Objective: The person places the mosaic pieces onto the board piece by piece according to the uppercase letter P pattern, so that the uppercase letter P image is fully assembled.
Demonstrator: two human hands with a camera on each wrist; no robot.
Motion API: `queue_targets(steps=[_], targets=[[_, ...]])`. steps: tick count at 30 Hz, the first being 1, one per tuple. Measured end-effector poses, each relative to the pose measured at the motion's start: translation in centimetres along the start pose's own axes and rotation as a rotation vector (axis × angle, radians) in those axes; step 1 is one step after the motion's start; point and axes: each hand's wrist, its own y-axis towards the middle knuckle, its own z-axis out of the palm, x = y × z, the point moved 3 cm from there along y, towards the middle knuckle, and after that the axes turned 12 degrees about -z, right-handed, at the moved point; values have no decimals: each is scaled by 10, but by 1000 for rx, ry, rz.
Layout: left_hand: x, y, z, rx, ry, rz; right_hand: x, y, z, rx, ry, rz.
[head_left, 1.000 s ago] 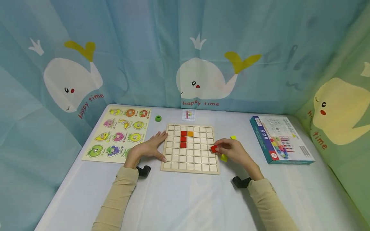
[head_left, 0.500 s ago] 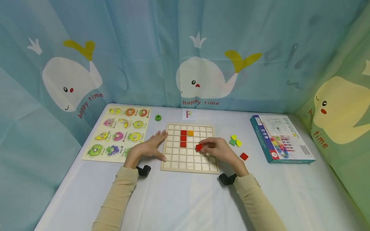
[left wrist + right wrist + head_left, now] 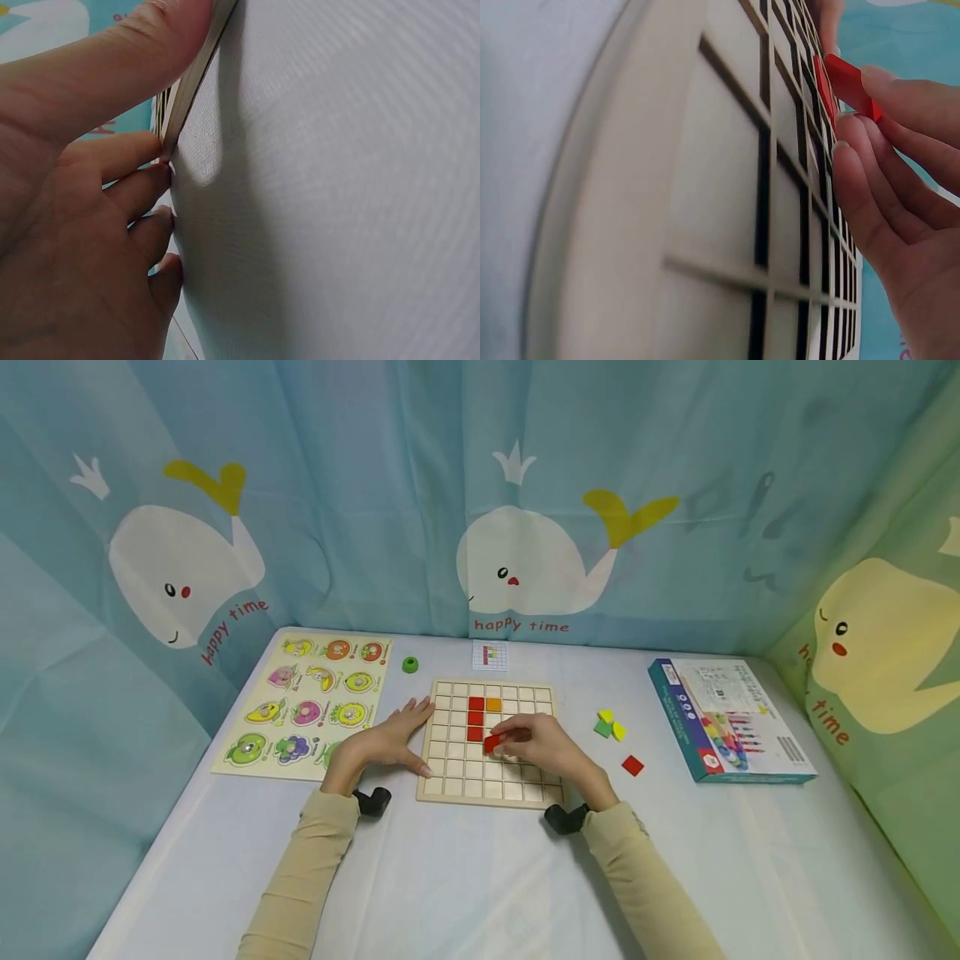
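Four tiles sit in the cells of the wooden grid board (image 3: 453, 787) at the centre of the frame: a column of three red tiles (image 3: 475, 718) and one orange tile (image 3: 493, 705) beside the column's top tile. A fifth, the held red tile (image 3: 492, 743), is pinched by the thumb and fingers of the right hand (image 3: 536, 743); it tilts near the bottom of that column, not yet lying flat in a cell. The left hand (image 3: 386, 743) is spread along the board's left edge, fingertips against it.

The work looks partly done. Right of centre on the bench (image 3: 465, 877), a loose red tile (image 3: 632, 765), a green tile (image 3: 603, 727) and two yellow tiles (image 3: 618, 731) lie off the board, so these probably remain to be placed. The pattern card (image 3: 490, 656) at upper centre shows a coloured layout on a grid, though it is too small to check cell by cell.
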Motion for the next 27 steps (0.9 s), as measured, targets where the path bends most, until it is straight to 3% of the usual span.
queue_targets(steps=[13, 27], targets=[[1, 1, 0, 2, 6, -3, 10, 17, 15, 52, -59, -19], [3, 3, 1, 4, 6, -8, 15, 19, 20, 96, -140, -86]])
